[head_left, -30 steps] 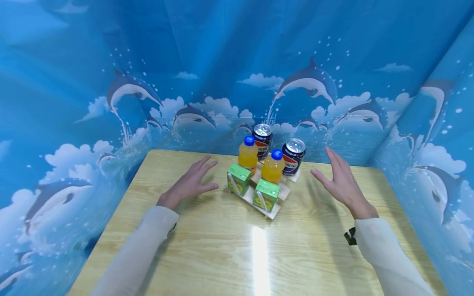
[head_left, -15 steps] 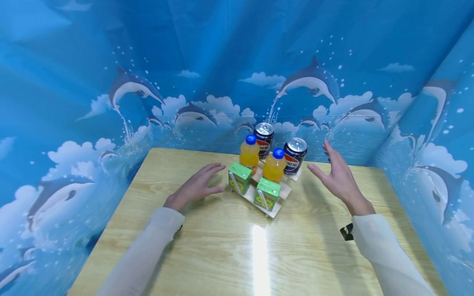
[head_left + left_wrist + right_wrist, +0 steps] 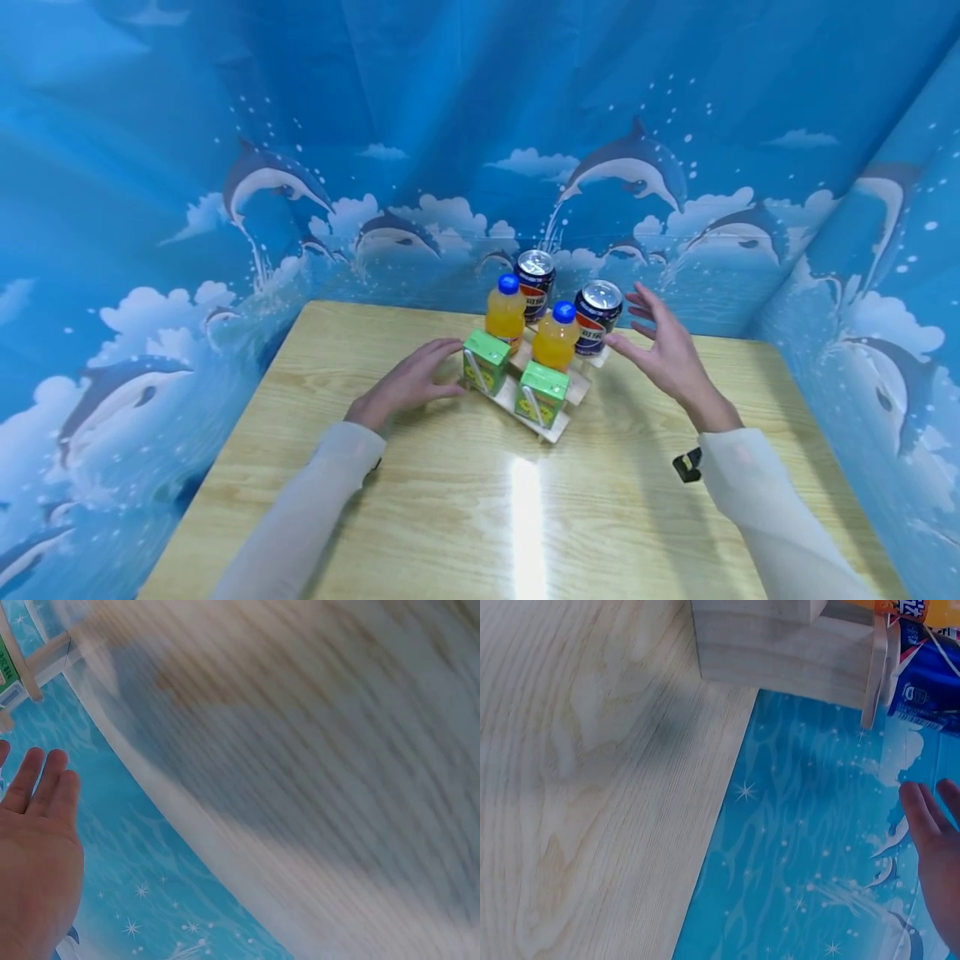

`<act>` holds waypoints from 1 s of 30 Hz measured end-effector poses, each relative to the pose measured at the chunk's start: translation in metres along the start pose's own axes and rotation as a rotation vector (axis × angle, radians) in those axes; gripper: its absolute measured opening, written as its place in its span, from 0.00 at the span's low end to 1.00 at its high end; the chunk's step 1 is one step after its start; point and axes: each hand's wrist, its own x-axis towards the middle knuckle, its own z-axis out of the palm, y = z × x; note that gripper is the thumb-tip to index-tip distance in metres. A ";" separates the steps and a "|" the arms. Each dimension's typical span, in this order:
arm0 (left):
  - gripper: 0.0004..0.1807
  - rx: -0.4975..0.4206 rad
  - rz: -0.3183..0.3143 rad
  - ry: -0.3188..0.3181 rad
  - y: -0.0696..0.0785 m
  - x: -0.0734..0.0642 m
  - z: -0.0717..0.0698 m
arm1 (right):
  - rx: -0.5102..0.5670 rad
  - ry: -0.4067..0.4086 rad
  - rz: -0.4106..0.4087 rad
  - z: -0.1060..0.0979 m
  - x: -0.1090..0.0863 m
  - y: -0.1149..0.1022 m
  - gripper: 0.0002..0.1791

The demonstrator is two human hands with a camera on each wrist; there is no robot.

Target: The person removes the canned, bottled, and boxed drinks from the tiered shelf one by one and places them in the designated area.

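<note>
A small stepped wooden stand (image 3: 555, 431) bears drinks in three rows. Two green juice boxes (image 3: 486, 363) with straws occupy the front step, two orange juice bottles (image 3: 556, 340) with blue caps the middle one, and two dark blue cola cans (image 3: 597, 318) the back. My left hand (image 3: 408, 379) is beside the left juice box, fingers extended; the left wrist view shows a gap between the hand (image 3: 37, 855) and the stand. To the right of the nearer can is my right hand (image 3: 671, 354), its fingers spread and slightly bent, holding nothing. Its fingers (image 3: 919, 814) are apart from the can in the right wrist view.
The stand sits near the back edge of a light wooden table (image 3: 420, 517). Behind it and along both sides hangs a blue curtain (image 3: 450, 125) printed with dolphins. A bright light reflection lies on the tabletop in front of the stand.
Both hands have moved inward toward the stand, the left to the right and the right to the left. The drinks and stand appear to stay where they were.
</note>
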 end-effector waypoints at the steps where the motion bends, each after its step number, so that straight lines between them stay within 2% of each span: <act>1: 0.50 0.001 0.003 -0.001 0.000 0.001 0.001 | 0.011 -0.002 -0.001 0.001 0.000 -0.001 0.57; 14: 0.44 -0.039 0.031 0.019 0.000 0.004 0.014 | 0.073 -0.039 0.032 0.009 0.007 -0.011 0.58; 24: 0.38 -0.029 0.035 0.026 0.002 0.003 0.019 | 0.112 -0.061 0.034 0.014 0.009 -0.013 0.56; 30: 0.37 0.001 0.036 0.036 0.001 0.004 0.021 | 0.111 -0.064 0.063 0.016 0.010 -0.013 0.56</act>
